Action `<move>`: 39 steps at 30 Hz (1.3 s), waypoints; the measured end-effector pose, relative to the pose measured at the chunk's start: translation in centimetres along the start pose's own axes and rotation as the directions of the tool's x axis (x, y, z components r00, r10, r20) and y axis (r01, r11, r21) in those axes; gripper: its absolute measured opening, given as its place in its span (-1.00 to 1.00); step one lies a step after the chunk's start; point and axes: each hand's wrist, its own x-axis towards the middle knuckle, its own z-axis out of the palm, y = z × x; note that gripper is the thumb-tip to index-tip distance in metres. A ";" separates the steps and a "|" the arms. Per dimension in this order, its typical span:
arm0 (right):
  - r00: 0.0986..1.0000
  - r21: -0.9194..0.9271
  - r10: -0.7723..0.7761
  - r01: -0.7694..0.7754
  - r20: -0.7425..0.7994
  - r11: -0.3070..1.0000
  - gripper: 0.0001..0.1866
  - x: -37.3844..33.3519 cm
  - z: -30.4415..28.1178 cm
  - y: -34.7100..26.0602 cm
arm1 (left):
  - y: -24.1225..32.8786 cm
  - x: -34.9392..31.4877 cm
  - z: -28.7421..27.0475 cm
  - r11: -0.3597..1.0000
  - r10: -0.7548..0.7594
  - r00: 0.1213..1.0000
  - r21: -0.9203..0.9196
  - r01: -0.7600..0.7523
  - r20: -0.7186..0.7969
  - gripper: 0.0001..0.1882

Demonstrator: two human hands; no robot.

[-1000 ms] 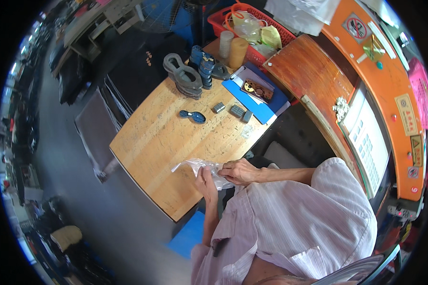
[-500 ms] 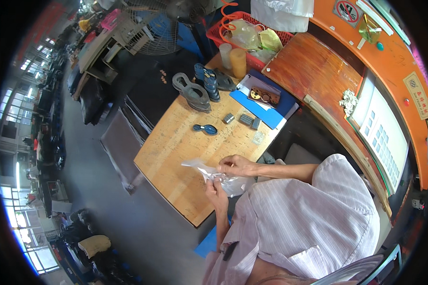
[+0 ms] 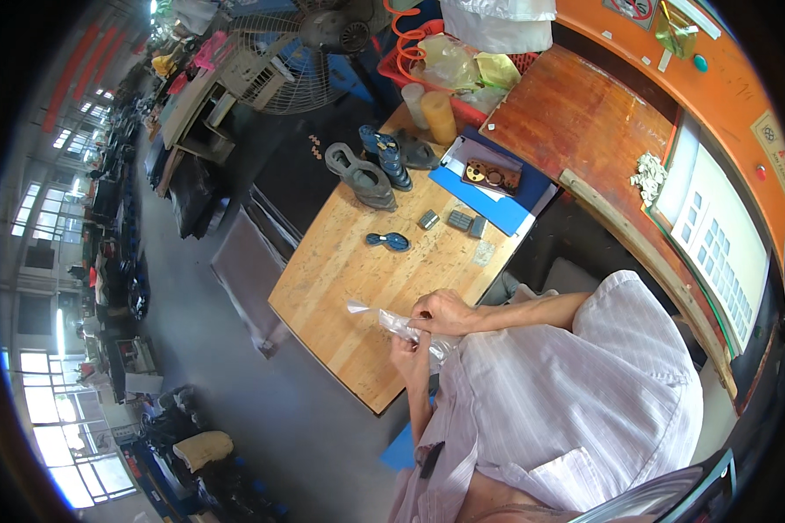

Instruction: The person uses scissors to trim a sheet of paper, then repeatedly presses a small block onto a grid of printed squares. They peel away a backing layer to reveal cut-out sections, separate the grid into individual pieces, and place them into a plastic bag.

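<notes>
In front of my body, at the near edge of the wooden table, a clear plastic bag (image 3: 396, 324) is bunched between my hands. My left hand (image 3: 409, 356) grips it from below, fingers pinched together. Just above, my right hand (image 3: 443, 311) has its fingers closed on the bag's upper side. A thin flap of the plastic sticks out to the left over the tabletop. What the bag holds, if anything, I cannot make out. Farther up the table lie a small dark blue spoon-shaped piece (image 3: 387, 241) and small grey blocks (image 3: 460, 220).
Grey moulded forms (image 3: 364, 179) and a blue bottle-like stack (image 3: 386, 157) stand at the table's far side. A blue clipboard (image 3: 475, 201) carries a patterned brown case (image 3: 492, 177). Behind are a yellow cylinder (image 3: 439, 118), a red basket (image 3: 399, 63) and a large fan (image 3: 283, 65).
The plastic bag is gathered into a narrower bundle, and my hands have come closer together. The whole view has shifted slightly, with the table now a little farther right.
</notes>
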 end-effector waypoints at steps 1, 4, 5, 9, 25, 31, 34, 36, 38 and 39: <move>1.000 0.000 0.004 -0.004 0.007 1.000 -0.77 0.1 -0.2 0.2 | -0.1 0.2 0.2 1.000 0.010 1.000 0.005 -0.010 0.010 -0.74; 0.998 0.028 0.065 -0.064 -0.026 0.998 -0.75 0.3 -1.2 1.0 | -0.4 1.3 0.6 1.000 -0.012 1.000 0.020 0.013 -0.010 -0.75; 0.997 0.039 0.055 -0.053 -0.057 0.998 -0.73 0.3 -1.6 1.3 | -0.5 1.5 0.7 0.999 0.035 0.999 0.031 -0.035 -0.013 -0.78; 0.995 0.065 0.102 -0.100 -0.020 0.993 -0.74 0.1 -3.0 2.4 | -0.4 2.1 1.3 0.996 0.059 0.998 0.075 -0.056 -0.038 -0.79; 0.937 0.491 0.335 -0.339 0.101 0.802 -0.80 -0.2 -8.5 3.9 | 0.0 3.3 7.3 0.997 0.059 0.992 -0.049 -0.065 -0.111 -0.78; 0.937 0.461 0.326 -0.346 0.124 0.817 -0.77 0.0 -8.6 3.3 | 0.0 2.9 7.7 0.994 0.087 0.988 -0.060 -0.095 -0.130 -0.77; 0.953 0.418 0.298 -0.295 0.060 0.859 -0.77 0.3 -9.0 2.7 | 0.3 2.7 7.6 0.994 0.084 0.984 -0.056 -0.094 -0.160 -0.77; 0.982 0.167 0.067 -0.038 -0.176 0.985 -0.78 0.3 -9.4 1.8 | 0.4 2.7 7.6 0.995 0.076 0.983 -0.051 -0.086 -0.169 -0.79; 0.973 0.025 -0.073 0.080 -0.221 0.996 -0.78 0.2 -9.6 0.8 | 0.5 2.8 7.6 0.998 0.055 0.984 -0.028 -0.061 -0.168 -0.80; 0.979 0.035 -0.094 0.102 -0.183 0.994 -0.78 0.0 -9.6 0.3 | 0.5 2.8 7.8 0.994 0.072 0.983 -0.067 -0.084 -0.166 -0.82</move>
